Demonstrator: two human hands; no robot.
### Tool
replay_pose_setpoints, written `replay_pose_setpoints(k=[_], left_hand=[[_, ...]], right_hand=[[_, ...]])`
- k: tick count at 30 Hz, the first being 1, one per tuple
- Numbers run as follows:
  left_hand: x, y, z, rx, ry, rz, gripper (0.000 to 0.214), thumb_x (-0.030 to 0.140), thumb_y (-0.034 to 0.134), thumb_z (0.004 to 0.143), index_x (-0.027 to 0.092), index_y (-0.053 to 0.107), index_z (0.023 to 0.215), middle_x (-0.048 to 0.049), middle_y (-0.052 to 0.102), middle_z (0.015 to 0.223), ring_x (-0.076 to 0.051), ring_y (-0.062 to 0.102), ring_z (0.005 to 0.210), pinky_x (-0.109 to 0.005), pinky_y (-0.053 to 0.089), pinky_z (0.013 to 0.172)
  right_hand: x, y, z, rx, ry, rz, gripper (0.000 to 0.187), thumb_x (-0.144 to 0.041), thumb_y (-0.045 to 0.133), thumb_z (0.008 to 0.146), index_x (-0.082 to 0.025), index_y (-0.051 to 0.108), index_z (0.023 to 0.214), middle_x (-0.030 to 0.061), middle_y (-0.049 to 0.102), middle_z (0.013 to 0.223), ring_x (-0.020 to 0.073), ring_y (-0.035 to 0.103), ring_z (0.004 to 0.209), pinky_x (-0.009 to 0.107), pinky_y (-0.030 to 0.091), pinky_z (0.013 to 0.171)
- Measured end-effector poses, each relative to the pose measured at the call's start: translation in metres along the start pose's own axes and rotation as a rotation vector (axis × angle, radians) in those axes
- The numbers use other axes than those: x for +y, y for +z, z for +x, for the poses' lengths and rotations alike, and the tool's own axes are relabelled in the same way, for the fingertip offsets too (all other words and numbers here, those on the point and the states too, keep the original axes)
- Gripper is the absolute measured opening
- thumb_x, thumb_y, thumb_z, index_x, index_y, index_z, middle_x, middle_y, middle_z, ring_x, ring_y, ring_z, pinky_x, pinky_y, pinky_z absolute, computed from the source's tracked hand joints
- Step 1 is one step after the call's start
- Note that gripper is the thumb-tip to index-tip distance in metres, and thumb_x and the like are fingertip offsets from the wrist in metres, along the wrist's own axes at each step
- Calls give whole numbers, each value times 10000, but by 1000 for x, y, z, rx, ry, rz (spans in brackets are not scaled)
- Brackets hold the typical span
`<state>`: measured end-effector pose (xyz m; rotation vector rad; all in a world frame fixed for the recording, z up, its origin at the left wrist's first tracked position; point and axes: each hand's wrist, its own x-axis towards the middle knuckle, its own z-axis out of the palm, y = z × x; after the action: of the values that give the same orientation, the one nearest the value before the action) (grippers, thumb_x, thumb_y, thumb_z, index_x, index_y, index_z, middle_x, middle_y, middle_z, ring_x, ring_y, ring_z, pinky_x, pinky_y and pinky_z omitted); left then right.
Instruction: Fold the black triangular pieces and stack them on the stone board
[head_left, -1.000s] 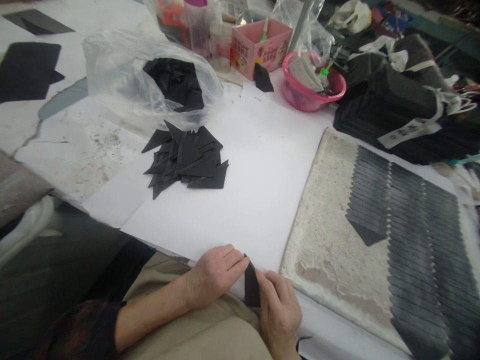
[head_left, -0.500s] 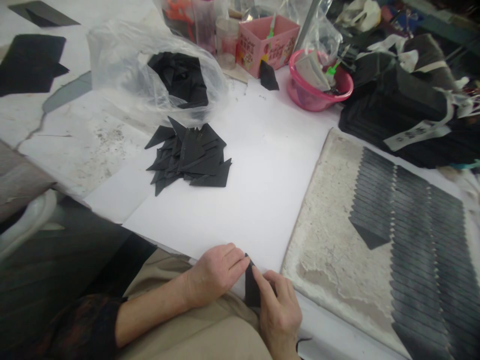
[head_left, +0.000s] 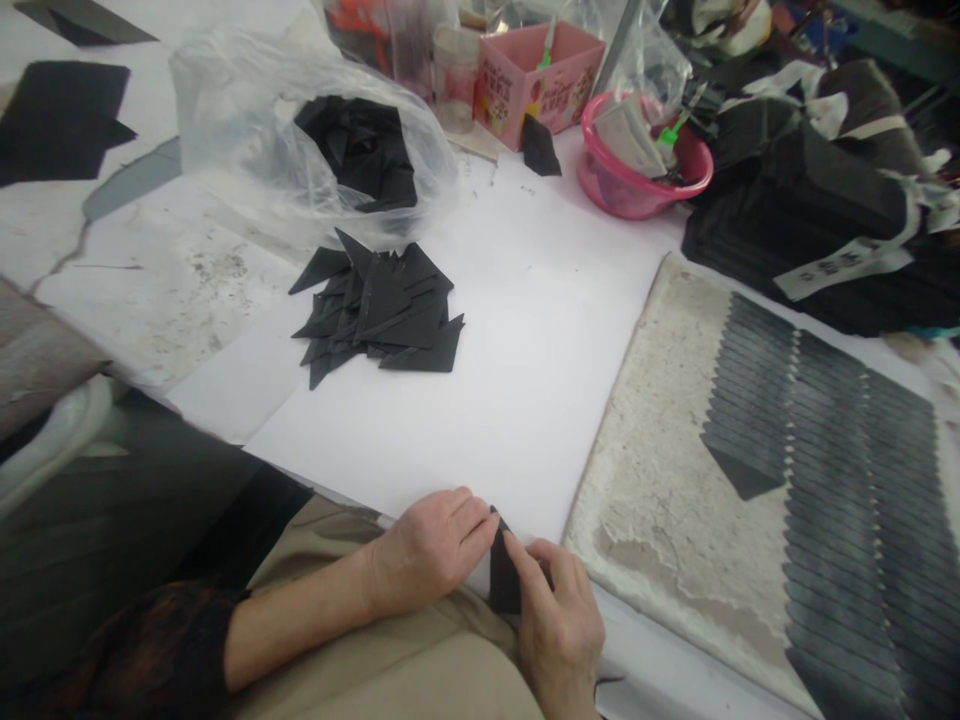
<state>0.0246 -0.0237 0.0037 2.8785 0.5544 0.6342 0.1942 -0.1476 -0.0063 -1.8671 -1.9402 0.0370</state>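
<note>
At the near edge of the white paper sheet (head_left: 525,330), my left hand (head_left: 429,548) and my right hand (head_left: 559,620) meet over a small black piece (head_left: 502,578). Both pinch it between fingertips, the left from its left side, the right from its right. The piece stands partly folded over the table edge, above my lap. A loose pile of black triangular pieces (head_left: 379,310) lies on the paper farther away to the left. More black pieces fill a clear plastic bag (head_left: 247,130) behind the pile.
A worn grey board (head_left: 660,480) on the right carries rows of overlapped black pieces (head_left: 832,460). A pink bowl (head_left: 645,160), a pink box (head_left: 540,85), jars and a bundle of black material (head_left: 817,210) crowd the back. Black sheets (head_left: 60,120) lie far left.
My hands have stayed at the table edge on the black piece, with only slight finger shifts. The view has moved a little.
</note>
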Motion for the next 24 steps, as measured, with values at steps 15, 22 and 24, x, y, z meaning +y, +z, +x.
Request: replay_pose_setpoints(k=[15, 22, 24], left_hand=[[1, -1, -6, -80, 142, 17, 192, 87, 443, 942, 75, 625, 1003, -164, 588, 1175, -245, 570, 1031, -353, 500, 764], [-11, -11, -1, -122, 170, 42, 187, 111, 485, 948, 74, 611, 1080, -152, 625, 1124, -232, 600, 1004, -345, 507, 762], [-17, -14, 0, -121, 181, 39, 221, 111, 481, 955, 70, 589, 1143, -152, 630, 1122, -228, 605, 1015, -347, 511, 780]], right_hand=[[-6, 1, 2, 38, 76, 53, 333, -139, 467, 963, -264, 650, 1213, 58, 603, 936, 138, 544, 841, 264, 461, 727], [-9, 1, 12, 67, 78, 57, 283, -147, 487, 955, -239, 689, 1131, 50, 601, 881, 131, 555, 799, 251, 456, 684], [-12, 5, 17, 65, 89, 58, 291, -154, 481, 959, -247, 681, 1149, 45, 601, 872, 129, 556, 789, 251, 453, 680]])
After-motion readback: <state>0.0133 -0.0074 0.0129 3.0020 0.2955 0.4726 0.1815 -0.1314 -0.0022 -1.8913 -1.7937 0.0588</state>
